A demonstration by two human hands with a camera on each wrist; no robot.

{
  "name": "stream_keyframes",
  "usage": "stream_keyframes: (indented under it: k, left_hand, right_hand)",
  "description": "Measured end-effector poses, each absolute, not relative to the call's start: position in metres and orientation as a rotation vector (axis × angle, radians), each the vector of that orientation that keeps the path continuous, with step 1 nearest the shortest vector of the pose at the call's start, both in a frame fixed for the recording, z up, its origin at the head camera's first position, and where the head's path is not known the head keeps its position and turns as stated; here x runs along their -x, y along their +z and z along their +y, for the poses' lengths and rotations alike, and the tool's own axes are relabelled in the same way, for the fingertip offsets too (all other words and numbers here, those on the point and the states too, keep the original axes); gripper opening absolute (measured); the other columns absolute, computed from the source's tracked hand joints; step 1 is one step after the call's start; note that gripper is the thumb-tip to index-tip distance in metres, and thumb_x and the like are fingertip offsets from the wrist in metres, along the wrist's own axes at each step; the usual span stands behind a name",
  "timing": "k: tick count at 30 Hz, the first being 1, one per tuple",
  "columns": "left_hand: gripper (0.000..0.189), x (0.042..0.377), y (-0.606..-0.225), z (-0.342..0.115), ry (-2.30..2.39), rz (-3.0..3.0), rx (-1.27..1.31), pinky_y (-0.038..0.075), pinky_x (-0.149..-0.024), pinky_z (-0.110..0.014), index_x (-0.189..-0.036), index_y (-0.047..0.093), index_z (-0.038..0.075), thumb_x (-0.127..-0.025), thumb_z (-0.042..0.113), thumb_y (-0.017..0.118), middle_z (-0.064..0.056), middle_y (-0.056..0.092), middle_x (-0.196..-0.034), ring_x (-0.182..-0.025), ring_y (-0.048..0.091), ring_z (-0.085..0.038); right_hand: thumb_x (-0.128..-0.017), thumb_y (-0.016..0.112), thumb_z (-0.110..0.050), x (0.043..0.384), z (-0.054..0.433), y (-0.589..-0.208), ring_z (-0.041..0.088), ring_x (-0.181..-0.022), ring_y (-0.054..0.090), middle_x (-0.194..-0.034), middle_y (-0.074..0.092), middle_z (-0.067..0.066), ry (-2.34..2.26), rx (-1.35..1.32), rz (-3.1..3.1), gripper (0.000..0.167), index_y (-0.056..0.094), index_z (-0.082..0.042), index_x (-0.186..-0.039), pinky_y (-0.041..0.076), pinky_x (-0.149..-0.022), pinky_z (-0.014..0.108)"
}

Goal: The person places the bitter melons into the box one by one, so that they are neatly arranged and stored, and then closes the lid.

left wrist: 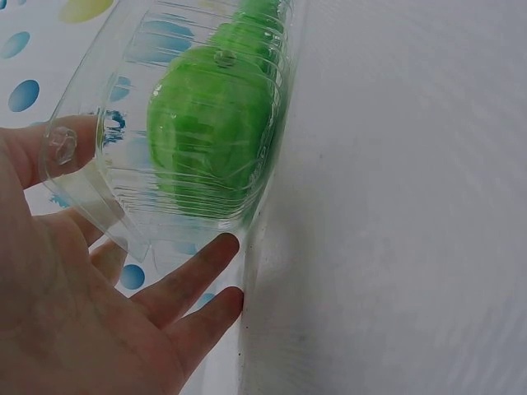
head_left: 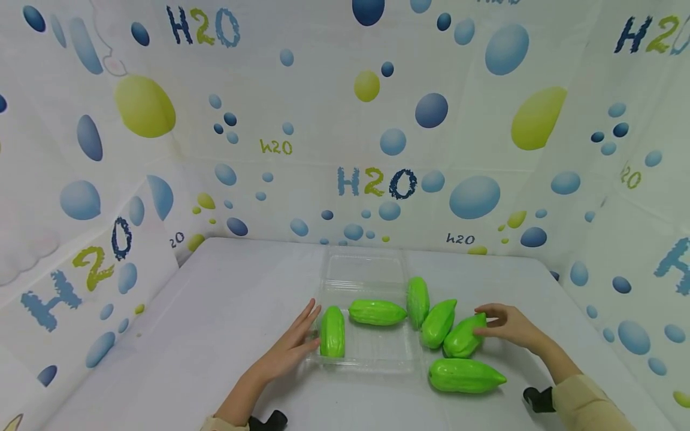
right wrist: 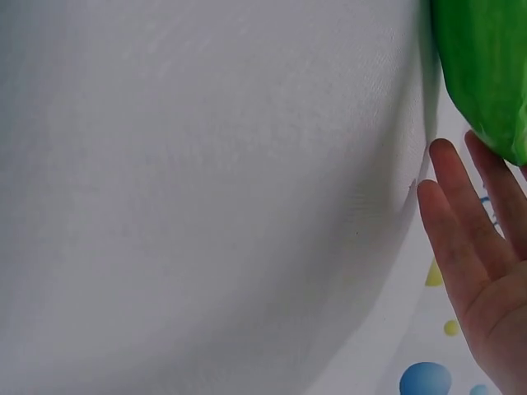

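Note:
A clear plastic clamshell box [head_left: 372,363] lies with its lid folded back. Inside it are two glossy green ribbed fruits, one upright along the left side [head_left: 332,332] and one crosswise [head_left: 377,312]. My left hand [head_left: 288,350] rests at the box's left wall with fingers spread; in the left wrist view its thumb shows through the clear rim [left wrist: 62,144]. My right hand [head_left: 509,326] pinches the pointed end of another green ribbed fruit [head_left: 462,338] between thumb and forefinger. In the right wrist view, the other fingers [right wrist: 461,206] extend beside that fruit's tip.
More green fruits lie right of the box: one by the lid hinge [head_left: 417,302], one beside it [head_left: 438,324], and one lying crosswise in front [head_left: 466,376]. The white table [head_left: 226,299] ends at a printed curtain [head_left: 312,120] behind and at both sides.

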State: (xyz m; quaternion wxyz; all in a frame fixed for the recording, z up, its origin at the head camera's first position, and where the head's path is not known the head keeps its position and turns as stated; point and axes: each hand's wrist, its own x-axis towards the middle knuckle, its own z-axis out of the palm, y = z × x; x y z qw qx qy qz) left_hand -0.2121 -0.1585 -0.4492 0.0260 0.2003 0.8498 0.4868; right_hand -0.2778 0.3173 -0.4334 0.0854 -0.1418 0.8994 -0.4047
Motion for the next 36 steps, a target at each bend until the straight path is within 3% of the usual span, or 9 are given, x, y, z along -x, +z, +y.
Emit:
stream_keyframes:
  k: [12,24,30,36]
  left_hand:
    - [0.062,0.2127,-0.4494,-0.1586,1.509,2.622,-0.625,0.021,-0.104,-0.054,-0.146,0.020,0.007,-0.093,0.020,0.051,-0.008,0.003,-0.153,-0.138,0.003,-0.029]
    - [0.063,0.2135,-0.4511,-0.1592,1.506,2.616,-0.626,0.020,-0.104,-0.054,-0.146,0.019,0.007,-0.093,0.021,0.051,-0.008,0.002,-0.153,-0.138,0.002,-0.028]
    - [0.062,0.2137,-0.4505,-0.1587,1.505,2.623,-0.624,0.020,-0.104,-0.054,-0.146,0.020,0.006,-0.093,0.022,0.050,-0.007,0.003,-0.153,-0.138,0.003,-0.029]
    - [0.062,0.2139,-0.4512,-0.1593,1.500,2.623,-0.627,0.020,-0.104,-0.054,-0.146,0.020,0.007,-0.093,0.022,0.051,-0.006,0.003,-0.153,-0.138,0.002,-0.029]
  right_hand:
    - [-0.073,0.077,-0.014,0.2772,0.3181,-0.4308,0.033,-0.097,0.057,-0.121,0.049,0.029,-1.233,0.654,2.486,0.066,0.045,0.011,-0.125,0.051,-0.079,0.037]
    - [-0.069,0.079,-0.007,0.2756,0.3150,-0.4321,0.030,-0.096,0.056,-0.117,0.048,0.028,-1.309,0.645,2.411,0.063,0.045,0.012,-0.118,0.051,-0.077,0.029]
    - [-0.069,0.078,-0.008,0.2748,0.3150,-0.4314,0.029,-0.095,0.056,-0.122,0.045,0.033,-1.295,0.663,2.402,0.067,0.045,0.013,-0.123,0.050,-0.076,0.028]
    - [-0.070,0.078,-0.008,0.2742,0.3148,-0.4319,0.027,-0.093,0.057,-0.119,0.049,0.030,-1.286,0.623,2.394,0.060,0.050,0.012,-0.119,0.049,-0.075,0.027]
